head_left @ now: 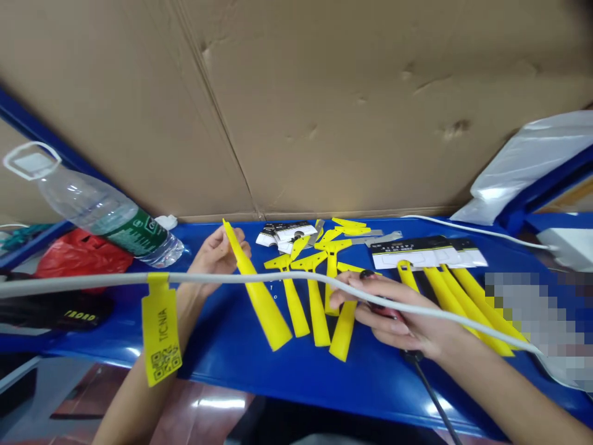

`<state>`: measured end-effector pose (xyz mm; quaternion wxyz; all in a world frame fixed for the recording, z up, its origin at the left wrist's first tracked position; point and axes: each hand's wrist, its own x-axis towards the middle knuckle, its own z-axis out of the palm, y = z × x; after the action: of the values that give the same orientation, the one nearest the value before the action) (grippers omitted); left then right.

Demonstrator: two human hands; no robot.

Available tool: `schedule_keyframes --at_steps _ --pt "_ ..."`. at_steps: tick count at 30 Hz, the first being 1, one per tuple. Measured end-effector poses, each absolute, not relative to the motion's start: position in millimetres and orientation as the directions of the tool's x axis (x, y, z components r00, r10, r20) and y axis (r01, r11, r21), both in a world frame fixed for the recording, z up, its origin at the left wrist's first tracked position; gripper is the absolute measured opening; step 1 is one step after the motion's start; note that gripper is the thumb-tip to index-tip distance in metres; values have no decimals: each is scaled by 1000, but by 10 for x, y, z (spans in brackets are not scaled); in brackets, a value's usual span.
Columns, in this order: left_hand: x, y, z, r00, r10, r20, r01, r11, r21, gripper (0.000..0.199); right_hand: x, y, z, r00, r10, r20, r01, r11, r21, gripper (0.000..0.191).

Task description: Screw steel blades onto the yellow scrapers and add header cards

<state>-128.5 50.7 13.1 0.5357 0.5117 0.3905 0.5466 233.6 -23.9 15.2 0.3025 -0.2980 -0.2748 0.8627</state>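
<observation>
Hardest bit to read is the right hand (398, 312): the white cable (259, 279) cuts right across it, so you only get parts of the dark red and black tool (389, 307) in its grip. Fingers are curled round it, and a black cord (433, 389) runs from below the hand out of the bottom of the view. The tool's working end, can't make it out.

Left hand (215, 256) has its fingertips pinched on the narrow upper end of a long yellow piece (262, 303), which covers some of the fingers. The piece slants, wide end down toward the front edge, over the blue table (241, 361). Can't tell if that end touches.

Other pieces (319, 312) are bunched between the hands, a few overlapping or behind the cable, so I won't count them. Behind them the cards (287, 232) and metal blades (377, 238) are jumbled. To the right, the packs (456, 296) go partly behind the right hand, and a pixelated patch (532, 315) hides whatever is there.

Room-wise, there's bare blue between the wide ends and the front edge. The back is tight, with cardboard (347, 111) along the rear edge. On the left, the bottle (115, 216) leans over a red bag (83, 256), and the yellow tag (160, 330) hangs in front of the left forearm.
</observation>
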Motion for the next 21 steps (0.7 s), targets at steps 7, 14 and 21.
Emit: schedule_keyframes --at_steps 7,14,21 --pt "-465 507 228 358 910 211 -394 -57 917 53 2326 -253 56 -766 611 -199 -293 -607 -739 47" --pt "264 870 326 634 719 285 -382 -30 924 48 2393 -348 76 -739 674 16 -377 -393 -838 50" --pt "725 1604 195 612 740 279 87 -414 906 37 2495 -279 126 -207 965 159 -303 91 -949 40"
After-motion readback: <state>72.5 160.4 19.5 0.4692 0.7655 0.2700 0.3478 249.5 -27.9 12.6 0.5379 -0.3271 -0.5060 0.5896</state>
